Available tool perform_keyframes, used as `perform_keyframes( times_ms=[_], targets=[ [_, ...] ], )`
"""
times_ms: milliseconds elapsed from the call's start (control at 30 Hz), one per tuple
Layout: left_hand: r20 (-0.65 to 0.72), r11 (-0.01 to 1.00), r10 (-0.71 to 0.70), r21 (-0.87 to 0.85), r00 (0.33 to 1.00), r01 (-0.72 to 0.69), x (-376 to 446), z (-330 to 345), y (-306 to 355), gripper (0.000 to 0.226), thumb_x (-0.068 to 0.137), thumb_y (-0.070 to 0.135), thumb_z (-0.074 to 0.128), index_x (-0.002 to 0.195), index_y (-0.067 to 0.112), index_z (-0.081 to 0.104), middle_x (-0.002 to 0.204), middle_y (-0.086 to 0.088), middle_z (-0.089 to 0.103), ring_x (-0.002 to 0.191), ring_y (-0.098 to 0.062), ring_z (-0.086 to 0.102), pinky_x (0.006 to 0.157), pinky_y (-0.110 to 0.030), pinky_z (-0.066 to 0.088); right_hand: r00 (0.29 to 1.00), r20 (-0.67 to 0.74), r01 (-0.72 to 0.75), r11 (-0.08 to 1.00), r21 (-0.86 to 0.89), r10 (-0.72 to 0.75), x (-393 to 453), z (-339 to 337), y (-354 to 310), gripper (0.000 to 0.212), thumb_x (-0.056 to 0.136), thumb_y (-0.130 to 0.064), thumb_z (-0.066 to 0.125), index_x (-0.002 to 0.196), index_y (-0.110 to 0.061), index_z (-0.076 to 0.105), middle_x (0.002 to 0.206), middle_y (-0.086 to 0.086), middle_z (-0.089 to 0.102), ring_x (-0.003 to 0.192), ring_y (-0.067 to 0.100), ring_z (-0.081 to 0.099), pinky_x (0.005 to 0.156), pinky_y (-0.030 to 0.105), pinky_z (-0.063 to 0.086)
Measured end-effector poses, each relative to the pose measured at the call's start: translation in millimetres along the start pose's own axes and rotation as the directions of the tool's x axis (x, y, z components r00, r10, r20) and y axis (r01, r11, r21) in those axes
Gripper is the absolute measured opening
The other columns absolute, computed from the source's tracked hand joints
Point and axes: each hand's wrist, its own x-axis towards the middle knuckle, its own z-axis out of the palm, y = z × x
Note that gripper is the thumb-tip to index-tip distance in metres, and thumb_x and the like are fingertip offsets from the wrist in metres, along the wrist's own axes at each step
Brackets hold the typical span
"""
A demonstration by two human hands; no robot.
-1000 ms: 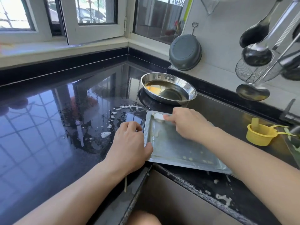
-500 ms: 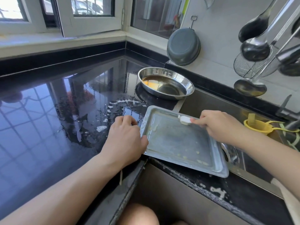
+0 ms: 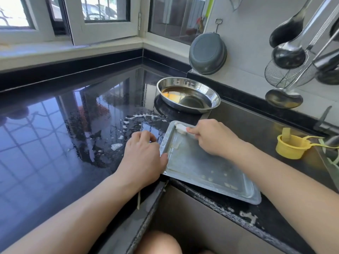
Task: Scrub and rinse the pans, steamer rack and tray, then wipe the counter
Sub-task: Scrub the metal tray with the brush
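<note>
A grey rectangular metal tray (image 3: 205,173) lies flat on the black counter (image 3: 55,143) at its front edge. My left hand (image 3: 143,158) grips the tray's left rim, thumb on the rim. My right hand (image 3: 214,138) holds a small white scrubber (image 3: 180,128) and presses it into the tray's far left corner. Soap residue and bits of food dot the tray's near side. A round steel pan (image 3: 189,95) holding brownish liquid sits behind the tray.
Foam spots (image 3: 116,146) lie on the wet counter left of the tray. A yellow cup-shaped strainer (image 3: 291,146) sits at the right. A grey pan (image 3: 207,53), ladles and a wire skimmer (image 3: 286,74) hang on the wall. My knee shows below the counter edge.
My right hand moved the scrubber from the tray's far middle back to its far left corner. My left hand kept its hold on the left rim.
</note>
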Motion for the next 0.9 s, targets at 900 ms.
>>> perform_keyframes(
  times_ms=[900],
  targets=[
    [-0.188, 0.988, 0.146, -0.012, 0.971, -0.151, -9, 14, -5, 0.020, 0.101, 0.018, 0.053, 0.086, 0.011, 0.063, 0.113, -0.012, 0.052, 0.106, -0.038, 0.047, 0.096, -0.046, 0.039, 0.990, 0.089, 0.094, 0.984, 0.154, -0.108, -38, 8, -20, 0.033, 0.104, -0.034, 0.052, 0.133, -0.045, 0.062, 0.088, -0.007, 0.056, 0.087, 0.020, 0.055, 0.080, 0.040, 0.051]
  ],
)
